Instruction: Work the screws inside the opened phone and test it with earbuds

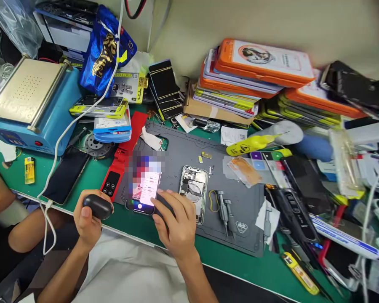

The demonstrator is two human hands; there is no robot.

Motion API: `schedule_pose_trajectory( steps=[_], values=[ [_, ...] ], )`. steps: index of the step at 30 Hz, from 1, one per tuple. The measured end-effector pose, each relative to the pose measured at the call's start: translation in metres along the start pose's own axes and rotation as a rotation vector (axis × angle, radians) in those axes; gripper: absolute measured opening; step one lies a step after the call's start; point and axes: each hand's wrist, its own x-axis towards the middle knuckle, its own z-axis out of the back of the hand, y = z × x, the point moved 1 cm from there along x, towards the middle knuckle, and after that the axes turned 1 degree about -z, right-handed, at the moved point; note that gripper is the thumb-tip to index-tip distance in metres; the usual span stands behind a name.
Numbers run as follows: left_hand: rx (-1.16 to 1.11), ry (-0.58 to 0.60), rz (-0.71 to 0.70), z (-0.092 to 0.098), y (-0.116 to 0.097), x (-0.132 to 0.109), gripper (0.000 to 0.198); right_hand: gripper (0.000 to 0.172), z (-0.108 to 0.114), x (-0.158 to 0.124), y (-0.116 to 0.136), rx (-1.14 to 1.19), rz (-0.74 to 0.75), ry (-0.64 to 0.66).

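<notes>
Nearest, the left hand (90, 221) is wrapped around a glossy black, rounded oval case (97, 206), holding it just over the front edge of the green tabletop (217, 267). The right hand (178, 219) is empty, its fingers extended and loosely spread, the index fingertip at the lower part of a lit smartphone (149, 191) with a pinkish-white screen; whether it presses the glass cannot be told. That phone lies between the two hands, its upper end blurred out, near the front edge of a dark grey rectangular work mat (240, 237). A dark rounded object (166, 205) is partly hidden under the right hand's fingers.

Just beyond the right hand, an opened pale-framed phone body (194, 185) shows its inner parts, and beside it lie a small yellow loop (213, 201) and slim grey metal screwdrivers (222, 210). Left of the lit phone is a red hinged device with black round-buttoned panel (112, 184), and farther left a black flat phone (66, 174) with a white cable (58, 143) by its lower end.

Farther back, a yellow tapered bottle (248, 144) lies on its side, and orange-and-white flat boxes (265, 63) are stacked against the pale wall (255, 19).
</notes>
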Motion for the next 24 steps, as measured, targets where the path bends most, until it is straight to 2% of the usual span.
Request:
schedule_pose_trajectory(
  steps=[5,9,12,21,24],
  values=[
    [0.034,-0.015,0.010,0.005,0.005,-0.001,0.052,0.027,-0.005,0.001,0.001,-0.035,0.026,0.043],
    [0.048,-0.015,0.022,0.008,0.009,-0.001,0.053,0.039,-0.007,0.003,0.005,-0.029,0.138,0.135],
    [0.061,-0.018,0.035,0.010,0.010,-0.002,0.054,0.043,-0.006,0.002,0.005,-0.021,0.141,0.111],
    [0.071,-0.011,0.030,0.011,0.009,-0.001,0.053,0.040,-0.009,0.003,0.003,-0.030,0.075,0.052],
    [0.071,-0.001,0.029,0.014,0.014,-0.003,0.054,0.046,-0.009,0.001,0.001,-0.005,0.056,0.013]
  ],
)
